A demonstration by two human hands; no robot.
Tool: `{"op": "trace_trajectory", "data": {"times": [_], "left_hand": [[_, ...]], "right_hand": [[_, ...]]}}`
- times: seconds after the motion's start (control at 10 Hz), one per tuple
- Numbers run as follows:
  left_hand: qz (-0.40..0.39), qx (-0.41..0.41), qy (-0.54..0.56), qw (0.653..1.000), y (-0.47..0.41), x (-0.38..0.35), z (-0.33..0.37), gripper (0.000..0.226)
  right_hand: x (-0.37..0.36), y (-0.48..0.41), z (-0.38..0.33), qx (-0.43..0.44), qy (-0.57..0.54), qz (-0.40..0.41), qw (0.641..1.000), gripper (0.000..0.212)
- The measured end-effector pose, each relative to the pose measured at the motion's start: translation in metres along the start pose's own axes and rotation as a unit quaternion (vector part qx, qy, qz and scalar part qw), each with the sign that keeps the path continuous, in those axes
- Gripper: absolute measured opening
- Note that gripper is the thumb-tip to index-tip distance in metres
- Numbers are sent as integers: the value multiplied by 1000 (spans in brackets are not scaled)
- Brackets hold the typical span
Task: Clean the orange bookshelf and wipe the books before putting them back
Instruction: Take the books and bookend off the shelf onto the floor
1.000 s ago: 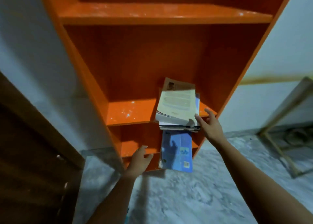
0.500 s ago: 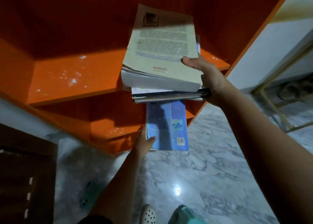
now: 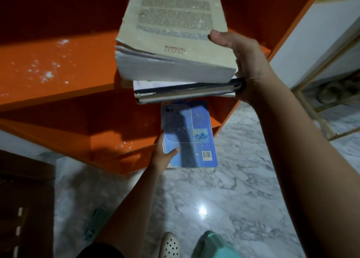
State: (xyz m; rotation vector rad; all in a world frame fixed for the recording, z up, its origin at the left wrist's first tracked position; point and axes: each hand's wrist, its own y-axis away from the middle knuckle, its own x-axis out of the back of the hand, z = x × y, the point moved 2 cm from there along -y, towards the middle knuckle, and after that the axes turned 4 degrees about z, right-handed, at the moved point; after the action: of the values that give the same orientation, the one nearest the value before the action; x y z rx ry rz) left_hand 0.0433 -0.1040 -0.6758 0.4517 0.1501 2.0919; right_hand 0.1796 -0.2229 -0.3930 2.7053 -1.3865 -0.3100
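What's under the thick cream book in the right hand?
Under the cream book: edges of white pages, then a dark binder. Their covers and the right hand's fingers underneath are covered.

I count two hands: my right hand [image 3: 247, 63] in the upper right of the frame and my left hand [image 3: 162, 156] near the middle. I count three books for sure. Two are in one stack [image 3: 175, 72] at the top: one thick cream book [image 3: 175, 20] and one dark book [image 3: 191, 92] under it. Some white pages [image 3: 155, 83] lie between them, and I cannot tell if they make one more book. One blue book [image 3: 191, 135] is in the middle. The orange bookshelf [image 3: 253, 4] shows two dusty shelves: an upper shelf [image 3: 48, 68] at the left and a lower shelf [image 3: 116, 140] below it. At the bottom I see one white shoe [image 3: 169, 246] and one green thing [image 3: 214, 246].
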Motion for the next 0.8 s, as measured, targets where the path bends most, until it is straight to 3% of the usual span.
{"op": "trace_trajectory", "data": {"times": [0.1, 0.2, 0.3, 0.4, 0.5, 0.6, 0.7, 0.8], "left_hand": [[9, 13, 19, 1000, 5, 4, 15, 70], [16, 25, 34, 999, 24, 13, 36, 63], [34, 36, 48, 998, 50, 28, 58, 55], [53, 60, 56, 995, 83, 53, 89, 37], [101, 133, 46, 985, 118, 79, 103, 13], [133, 177, 63, 973, 156, 113, 108, 8], [132, 216, 3, 968, 201, 151, 110, 33], [162, 179, 13, 970, 260, 199, 111, 44]], "right_hand": [[-6, 5, 0, 2, -14, 11, 1000, 24], [-15, 14, 4, 11, -39, 15, 999, 52], [-20, 34, 8, 1, -67, 35, 997, 64], [-30, 70, 9, -2, -70, 57, 996, 62], [-44, 109, 5, -8, -69, 46, 997, 58], [-66, 150, -6, -25, -76, 32, 996, 57], [-94, 189, -6, -29, -72, 14, 997, 55], [-127, 221, 5, -51, -75, -24, 996, 53]]}}
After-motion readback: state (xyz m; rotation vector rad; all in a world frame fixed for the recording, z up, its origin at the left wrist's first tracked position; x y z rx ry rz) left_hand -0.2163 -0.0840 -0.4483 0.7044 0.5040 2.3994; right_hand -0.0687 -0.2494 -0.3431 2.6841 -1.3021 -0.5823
